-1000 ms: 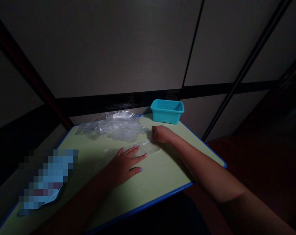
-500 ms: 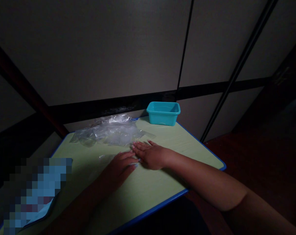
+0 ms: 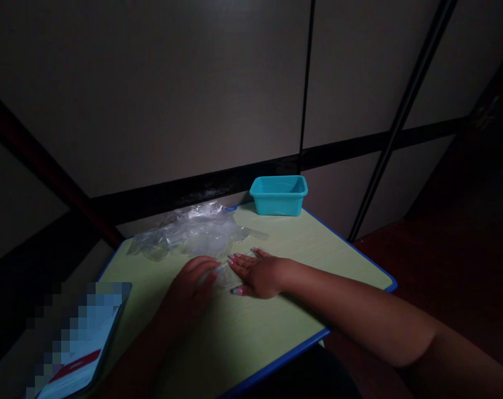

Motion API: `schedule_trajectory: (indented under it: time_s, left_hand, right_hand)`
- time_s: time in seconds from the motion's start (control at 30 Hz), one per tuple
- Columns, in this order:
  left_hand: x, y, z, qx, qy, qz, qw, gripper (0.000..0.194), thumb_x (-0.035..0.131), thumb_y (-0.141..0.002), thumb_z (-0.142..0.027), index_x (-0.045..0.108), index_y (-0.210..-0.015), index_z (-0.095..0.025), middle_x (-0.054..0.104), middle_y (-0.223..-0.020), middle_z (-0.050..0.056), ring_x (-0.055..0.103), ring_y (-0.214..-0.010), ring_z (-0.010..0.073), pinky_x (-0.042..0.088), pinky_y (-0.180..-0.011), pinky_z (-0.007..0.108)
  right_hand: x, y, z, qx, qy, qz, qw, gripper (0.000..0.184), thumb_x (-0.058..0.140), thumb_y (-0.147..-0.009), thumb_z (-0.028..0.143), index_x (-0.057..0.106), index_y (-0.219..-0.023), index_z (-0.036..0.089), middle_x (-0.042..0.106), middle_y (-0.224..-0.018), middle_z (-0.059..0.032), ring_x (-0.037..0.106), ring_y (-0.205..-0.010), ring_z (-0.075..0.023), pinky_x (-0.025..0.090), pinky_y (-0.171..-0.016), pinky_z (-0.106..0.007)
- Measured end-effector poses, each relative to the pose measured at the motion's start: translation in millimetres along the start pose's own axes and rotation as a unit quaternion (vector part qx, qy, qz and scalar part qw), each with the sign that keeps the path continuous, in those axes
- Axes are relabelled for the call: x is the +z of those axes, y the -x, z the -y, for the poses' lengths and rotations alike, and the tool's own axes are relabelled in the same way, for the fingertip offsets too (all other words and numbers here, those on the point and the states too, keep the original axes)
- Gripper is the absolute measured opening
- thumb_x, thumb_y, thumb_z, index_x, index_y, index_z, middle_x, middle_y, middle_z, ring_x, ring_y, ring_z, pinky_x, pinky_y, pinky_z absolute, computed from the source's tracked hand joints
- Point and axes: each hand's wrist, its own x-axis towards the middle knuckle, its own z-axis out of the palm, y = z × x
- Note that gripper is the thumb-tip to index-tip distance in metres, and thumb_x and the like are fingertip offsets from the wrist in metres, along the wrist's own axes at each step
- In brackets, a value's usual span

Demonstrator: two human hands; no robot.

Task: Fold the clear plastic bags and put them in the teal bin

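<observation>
Clear, thin plastic film (image 3: 226,271) lies flat on the pale green tabletop (image 3: 318,266) with its blue edge, a narrow, faintly wrinkled strip between the two hands. The right hand (image 3: 259,275) rests open and palm down on it, fingers spread. The left hand (image 3: 188,288) sits just beside, fingers curled at the film's other end; whether they pinch it cannot be told. Behind lies a crumpled heap of clear plastic (image 3: 184,233), then a teal plastic tub (image 3: 278,195) at the table's far edge.
</observation>
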Motion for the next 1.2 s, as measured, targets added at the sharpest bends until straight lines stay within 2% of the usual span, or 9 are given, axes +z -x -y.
schedule_trajectory:
  time_s: [0.07,0.17,0.2,0.23,0.4,0.5,0.73,1.0,1.2]
  left_hand:
    - [-16.9,-5,11,-0.088,0.006,-0.043,0.995,0.032,0.04,-0.084,-0.042,0.063,-0.085,-0.019,0.064,-0.094,0.006,0.057,-0.092,0.0212,0.043,-0.087,0.036]
    - [-39.0,-9,27,-0.245,0.07,-0.113,0.96,0.037,0.037,-0.081,-0.046,0.061,-0.085,-0.017,0.065,-0.083,0.005,0.059,-0.077,0.0201,0.046,-0.076,0.034]
    - [-43.9,-9,30,-0.261,0.081,-0.133,0.953,0.039,0.037,-0.08,-0.047,0.061,-0.085,-0.017,0.064,-0.08,0.005,0.059,-0.073,0.0192,0.046,-0.072,0.032]
    - [-47.1,-10,32,-0.266,0.085,-0.117,0.953,0.039,0.039,-0.078,-0.049,0.06,-0.084,-0.017,0.064,-0.08,0.004,0.058,-0.072,0.0188,0.046,-0.07,0.031]
    - [-49.7,-7,28,-0.244,0.059,0.078,0.965,0.035,0.055,-0.061,-0.053,0.056,-0.066,-0.018,0.055,-0.058,-0.002,0.05,-0.058,0.0144,0.035,-0.052,0.024]
    - [-51.1,-2,28,-0.24,0.046,0.142,0.959,0.035,0.058,-0.056,-0.053,0.05,-0.06,-0.019,0.044,-0.051,-0.006,0.041,-0.051,0.0113,0.028,-0.048,0.021]
    - [-55.5,7,36,-0.198,-0.023,0.303,0.932,0.025,0.057,-0.059,-0.043,0.049,-0.061,-0.019,0.047,-0.059,-0.004,0.043,-0.058,0.0122,0.03,-0.052,0.022]
    - [-61.9,8,36,-0.173,0.003,0.347,0.922,0.019,0.051,-0.064,-0.037,0.051,-0.06,-0.019,0.048,-0.059,-0.004,0.044,-0.059,0.012,0.032,-0.055,0.022]
    - [-60.8,10,42,-0.179,0.033,0.321,0.929,0.014,0.053,-0.062,-0.032,0.056,-0.06,-0.02,0.053,-0.06,-0.004,0.048,-0.06,0.0137,0.033,-0.053,0.022]
  right_hand:
    - [-2,-2,-5,0.001,0.001,0.01,1.0,0.071,0.032,-0.089,0.049,0.009,-0.144,0.009,0.007,-0.148,-0.0131,0.009,-0.137,-0.0254,0.005,-0.108,-0.055]
    - [-5,-5,-12,0.011,-0.006,0.021,1.0,0.071,0.032,-0.089,0.05,0.007,-0.144,0.011,0.006,-0.148,-0.0117,0.008,-0.137,-0.0256,0.006,-0.107,-0.057]
    - [-6,-5,-15,0.008,-0.01,0.027,1.0,0.072,0.032,-0.089,0.05,0.006,-0.144,0.011,0.005,-0.149,-0.0114,0.008,-0.137,-0.0259,0.007,-0.107,-0.057]
    - [-7,-5,-18,0.002,-0.012,0.035,0.999,0.073,0.034,-0.089,0.05,0.005,-0.144,0.011,0.004,-0.149,-0.0111,0.007,-0.137,-0.0261,0.009,-0.107,-0.057]
    - [-13,-3,-31,-0.032,-0.013,0.079,0.996,0.08,0.038,-0.086,0.052,0.0,-0.143,0.012,0.0,-0.149,-0.0101,0.002,-0.137,-0.0254,0.007,-0.106,-0.059]
    - [-16,-3,-36,-0.044,-0.021,0.085,0.995,0.077,0.037,-0.087,0.052,0.0,-0.144,0.014,-0.001,-0.149,-0.0089,0.0,-0.137,-0.0253,0.004,-0.105,-0.06]
    - [-16,-4,-40,-0.05,-0.025,0.094,0.994,0.079,0.042,-0.085,0.052,0.001,-0.144,0.018,-0.002,-0.15,-0.0077,-0.002,-0.137,-0.0271,-0.002,-0.104,-0.061]
    - [-15,-2,-43,-0.052,-0.022,0.101,0.993,0.093,0.055,-0.076,0.054,0.0,-0.144,0.021,-0.004,-0.15,-0.0076,-0.002,-0.137,-0.0292,-0.004,-0.105,-0.058]
    - [-18,0,-40,-0.043,-0.014,0.103,0.994,0.093,0.056,-0.076,0.052,-0.001,-0.143,0.024,-0.003,-0.15,-0.0061,-0.002,-0.137,-0.029,-0.002,-0.105,-0.059]
